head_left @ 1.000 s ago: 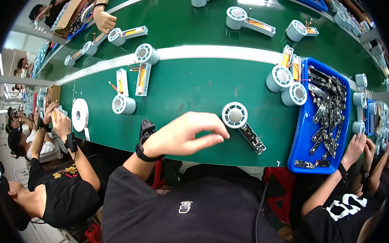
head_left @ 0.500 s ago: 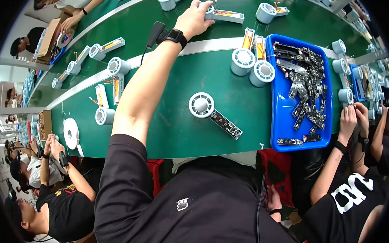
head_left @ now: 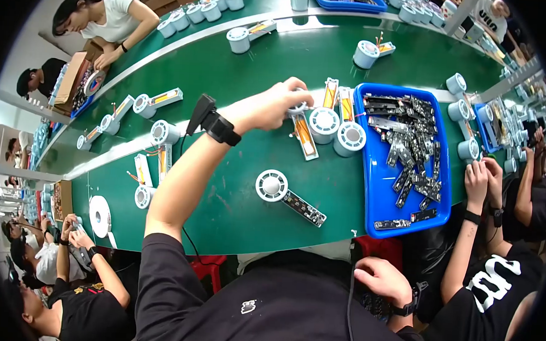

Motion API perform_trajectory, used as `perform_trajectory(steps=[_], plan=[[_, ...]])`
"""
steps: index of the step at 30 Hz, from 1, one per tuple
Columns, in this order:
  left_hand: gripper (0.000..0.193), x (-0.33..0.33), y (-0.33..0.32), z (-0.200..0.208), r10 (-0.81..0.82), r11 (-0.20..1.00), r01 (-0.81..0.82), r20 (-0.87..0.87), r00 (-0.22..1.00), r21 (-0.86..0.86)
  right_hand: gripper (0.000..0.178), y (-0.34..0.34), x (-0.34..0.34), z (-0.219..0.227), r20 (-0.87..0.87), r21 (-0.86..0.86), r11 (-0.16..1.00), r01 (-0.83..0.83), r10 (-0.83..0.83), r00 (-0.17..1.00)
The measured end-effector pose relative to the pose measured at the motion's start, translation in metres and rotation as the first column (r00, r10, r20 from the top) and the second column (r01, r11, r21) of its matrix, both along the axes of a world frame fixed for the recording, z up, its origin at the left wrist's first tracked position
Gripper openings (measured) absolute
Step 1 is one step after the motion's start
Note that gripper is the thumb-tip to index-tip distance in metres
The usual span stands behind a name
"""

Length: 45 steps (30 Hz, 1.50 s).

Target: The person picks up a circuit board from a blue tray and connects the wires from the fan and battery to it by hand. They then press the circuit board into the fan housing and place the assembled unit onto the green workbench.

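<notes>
My left hand (head_left: 276, 104) is closed around the round head of a small light-blue fan. Its open handle (head_left: 304, 138) shows an orange-yellow part inside and points toward me. Just right of it, two similar fans stand head up, the nearer one (head_left: 350, 137) close to the blue tray. In front of me lies a fan with a black circuit board in its handle (head_left: 290, 197), untouched. My right hand (head_left: 383, 280) is at the table's near edge, fingers loosely apart, with nothing visible in it.
The blue tray (head_left: 375, 200) holds many black circuit boards. A white tape roll (head_left: 99, 216) and several fans lie at left. More fans (head_left: 238, 40) sit on the green far strip beyond a pale rail. People work on both sides; a cable hangs from my left wrist.
My left hand has drawn the fan from the far strip back toward me, beside the two standing fans. My right hand has risen from my lap to the table edge.
</notes>
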State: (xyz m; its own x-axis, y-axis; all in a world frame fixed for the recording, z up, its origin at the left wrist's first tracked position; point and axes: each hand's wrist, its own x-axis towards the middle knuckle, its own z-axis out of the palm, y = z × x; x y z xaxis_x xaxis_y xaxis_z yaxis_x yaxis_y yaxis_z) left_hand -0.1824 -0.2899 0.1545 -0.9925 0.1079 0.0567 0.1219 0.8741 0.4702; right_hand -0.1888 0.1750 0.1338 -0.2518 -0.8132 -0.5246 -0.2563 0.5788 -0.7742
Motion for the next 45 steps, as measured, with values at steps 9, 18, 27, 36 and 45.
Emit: perform_trajectory(steps=[9, 18, 27, 36, 45], plan=[[0.046, -0.075, -0.079, 0.001, 0.231, 0.889, -0.302, -0.231, 0.945, -0.346, 0.011, -0.086, -0.015, 0.034, -0.017, -0.583, 0.808, -0.087, 0.095, 0.995], [0.035, -0.084, -0.13, -0.04, 0.574, 0.718, -0.598, -0.183, 0.798, -0.357, 0.006, -0.213, -0.077, 0.121, -0.443, -0.676, 0.689, -0.261, -0.098, 0.891], [0.035, 0.021, 0.03, -0.012, 0.514, 0.825, -0.526, -0.112, 0.85, -0.206, 0.064, -0.272, -0.493, -0.076, -0.98, -0.044, 0.992, -0.114, -0.021, 0.199], [0.048, 0.059, 0.091, -0.049, 0.552, 0.828, -0.552, -0.305, 0.776, 0.093, 0.083, -0.283, -0.56, -0.142, -0.939, -0.3, 0.941, -0.157, -0.263, 0.221], [0.058, 0.163, 0.102, -0.022, 0.55, 0.821, -0.489, -0.179, 0.816, 0.296, 0.074, -0.277, -0.565, -0.111, -0.928, -0.19, 0.981, -0.031, -0.169, 0.333]])
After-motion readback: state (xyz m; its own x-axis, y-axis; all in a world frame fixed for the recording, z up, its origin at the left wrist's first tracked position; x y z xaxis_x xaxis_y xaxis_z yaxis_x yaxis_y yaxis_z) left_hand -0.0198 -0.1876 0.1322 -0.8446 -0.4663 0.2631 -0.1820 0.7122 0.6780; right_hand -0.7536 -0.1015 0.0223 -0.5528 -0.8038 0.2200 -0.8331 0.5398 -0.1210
